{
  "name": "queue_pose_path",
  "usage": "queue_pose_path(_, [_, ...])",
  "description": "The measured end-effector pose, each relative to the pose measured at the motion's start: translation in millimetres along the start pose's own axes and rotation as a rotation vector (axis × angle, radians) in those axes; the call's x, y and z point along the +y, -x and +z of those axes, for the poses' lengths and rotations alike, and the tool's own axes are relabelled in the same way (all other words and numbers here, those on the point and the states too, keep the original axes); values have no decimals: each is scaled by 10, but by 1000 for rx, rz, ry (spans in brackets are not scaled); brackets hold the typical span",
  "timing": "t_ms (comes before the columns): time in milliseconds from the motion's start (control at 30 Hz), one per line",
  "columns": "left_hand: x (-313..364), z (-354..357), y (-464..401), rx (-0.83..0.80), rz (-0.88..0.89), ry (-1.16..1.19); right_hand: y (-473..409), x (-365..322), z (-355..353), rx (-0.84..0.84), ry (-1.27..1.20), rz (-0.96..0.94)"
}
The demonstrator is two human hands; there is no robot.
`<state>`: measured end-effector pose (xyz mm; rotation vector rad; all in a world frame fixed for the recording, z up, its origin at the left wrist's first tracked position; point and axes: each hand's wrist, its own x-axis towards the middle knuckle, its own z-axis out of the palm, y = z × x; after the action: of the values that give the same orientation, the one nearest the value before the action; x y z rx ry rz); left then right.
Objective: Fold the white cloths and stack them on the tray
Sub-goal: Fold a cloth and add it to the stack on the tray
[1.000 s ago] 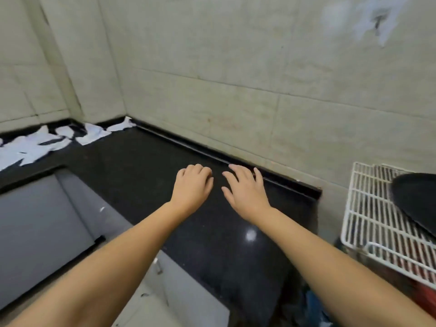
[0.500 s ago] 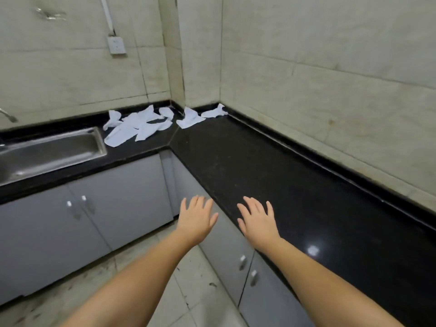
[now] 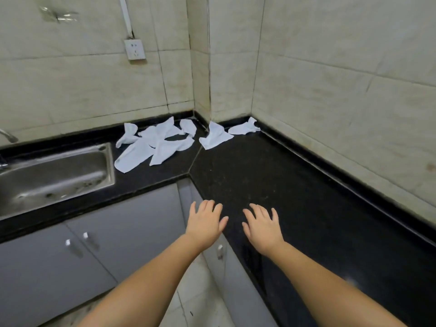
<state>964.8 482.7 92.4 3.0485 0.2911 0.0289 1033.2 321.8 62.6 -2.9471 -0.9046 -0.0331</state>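
Several crumpled white cloths (image 3: 153, 143) lie loose in the far corner of the black countertop (image 3: 271, 180); one cloth (image 3: 215, 138) sits at the corner seam and another (image 3: 245, 128) lies against the right wall. My left hand (image 3: 204, 224) is stretched forward, palm down, fingers spread, holding nothing, over the counter's front edge. My right hand (image 3: 263, 225) is beside it, also flat and empty, above the counter. Both hands are well short of the cloths. No tray is in view.
A steel sink (image 3: 54, 178) is set into the counter at the left, with a tap end (image 3: 9, 136) above it. Grey cabinet doors (image 3: 118, 232) stand below the counter. A wall socket (image 3: 135, 49) hangs on the tiled wall.
The view has swung left from the wire rack to the counter corner, bringing the cloths and sink nearer. Both hands stay flat, empty and side by side.
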Motion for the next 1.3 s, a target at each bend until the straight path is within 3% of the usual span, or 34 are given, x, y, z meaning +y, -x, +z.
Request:
queue_pose_path(267, [-864,192,-1129,-70,13,16,-1372,-285,238,-93,-16,-18])
queue_pose_path(600, [-2032,132,-2924,-173,228,-47,-3029,-619,423,-169,-104,246])
queue_pose_path(833, [-2284,372,-3678,-286,306,4,-3837,-587,529,-188,-152,303])
queue_pose_path(1067, [-2292,604,-4507,-294,294,39,-4653,-418,724,-225,-210,224])
queue_pose_path(1300, [-2282,948,-5084,-252,290,61,-5287,-295,1069,-138,-278,31])
